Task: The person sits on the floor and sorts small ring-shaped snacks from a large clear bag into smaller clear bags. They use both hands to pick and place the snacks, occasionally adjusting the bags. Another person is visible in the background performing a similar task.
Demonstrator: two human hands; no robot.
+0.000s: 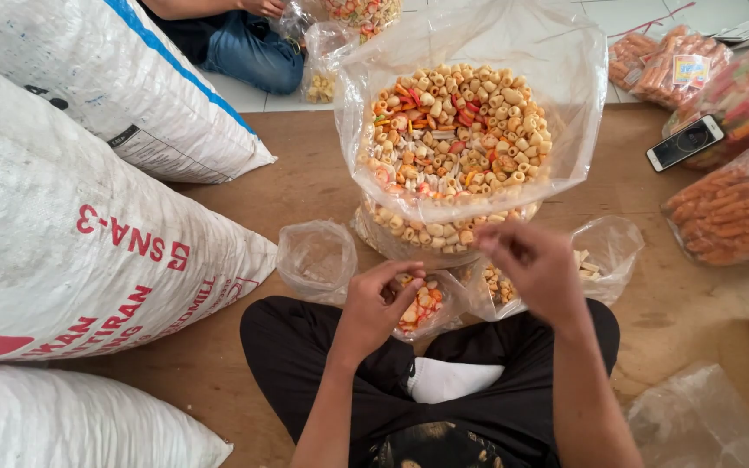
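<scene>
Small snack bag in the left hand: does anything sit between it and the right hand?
Nothing visible does. The left hand holds the small snack bag; the right hand hovers just beside it, over open lap.

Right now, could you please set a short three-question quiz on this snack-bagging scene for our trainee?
1. True or false: the left hand grips a small bag of mixed snacks.
2. What lies on the packed bags at the right: A a phone, B scissors, C a cup?
3. What fills the big clear bag ahead of the knees?

Key:
1. True.
2. A, the phone.
3. Ring and tube snacks, mostly beige with some orange and red; the right hand is raised just in front of it.
</scene>
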